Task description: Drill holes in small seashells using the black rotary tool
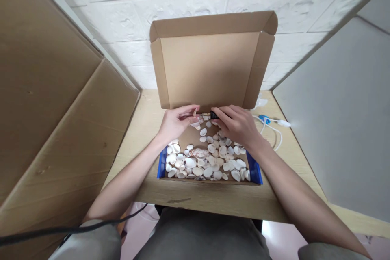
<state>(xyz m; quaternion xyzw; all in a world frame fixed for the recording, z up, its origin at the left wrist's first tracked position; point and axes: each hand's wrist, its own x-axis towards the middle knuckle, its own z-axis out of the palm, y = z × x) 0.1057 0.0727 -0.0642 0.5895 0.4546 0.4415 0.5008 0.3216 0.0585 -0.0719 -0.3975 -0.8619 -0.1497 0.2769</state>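
A white brick-patterned wall (pixel 198 4) backs your workplace, with a brown cardboard panel (pixel 55 89) standing on your left and a pale grey panel (pixel 338 118) on your right. The light wooden table (pixel 143 118) bears a shallow cardboard box with blue side walls (pixel 255 168), its lid (pixel 210 69) raised upright before the wall. Your left hand (pixel 179 121), over the far left part of the box, pinches a small shell (pixel 195 112) between thumb and fingers, the piece standing on edge. Your right hand (pixel 237 125) grasps a small tool by its black handle (pixel 214 114), its thin metal shaft (pixel 205 115) pointing left at that shell; whether the tip touches it cannot be told at this size. Beneath and nearer to you, many white shells (pixel 208 172) lie loose, thickest along the near side, with bare cardboard showing below your left hand. A larger, brown-speckled shell (pixel 199 153) lies among them near the middle. To the right of the box, on the table, you have a white cord with a blue tie (pixel 264 119) and a white plug (pixel 284 123).
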